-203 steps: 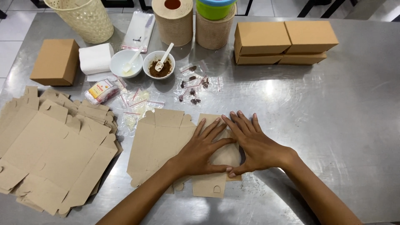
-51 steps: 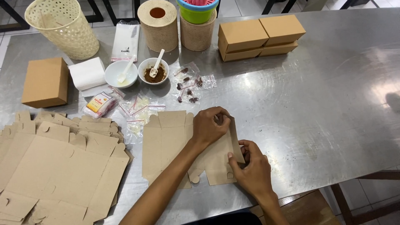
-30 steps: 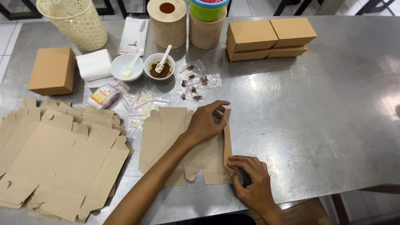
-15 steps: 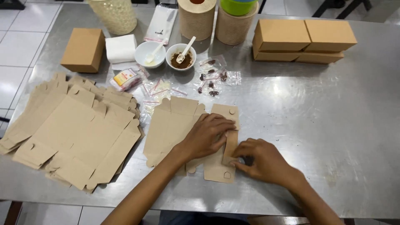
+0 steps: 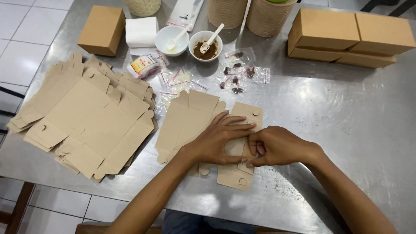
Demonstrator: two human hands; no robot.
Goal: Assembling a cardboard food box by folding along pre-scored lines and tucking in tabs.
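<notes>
The left hand [image 5: 219, 138] lies flat, fingers spread, pressing on a flat kraft cardboard box blank [image 5: 190, 119] in the lower middle of the frame; the right hand [image 5: 277, 146] meets it from the right, fingers curled and pinching a folded panel of the same blank, so the two hands touch at the fingertips. The blank rests on a steel counter [image 5: 338, 125] that fills most of the view.

At the left of the frame a fanned stack of unfolded box blanks [image 5: 82, 117] lies on the counter, well apart from the hands. In the upper right sit stacked closed cardboard boxes [image 5: 351, 37], and in the upper left a single closed box [image 5: 102, 29] beside a white folded napkin pile [image 5: 141, 32]. Along the top edge stand two woven cylindrical containers [image 5: 264, 17].

Just below them are two small white bowls: one with a pale content and a spoon [image 5: 172, 40], one with brown powder and a spoon [image 5: 206, 45]. Between the bowls and the blank, small clear zip bags [image 5: 236, 73] are scattered, some holding dark bits, and a small printed packet [image 5: 143, 67] lies near the stack
</notes>
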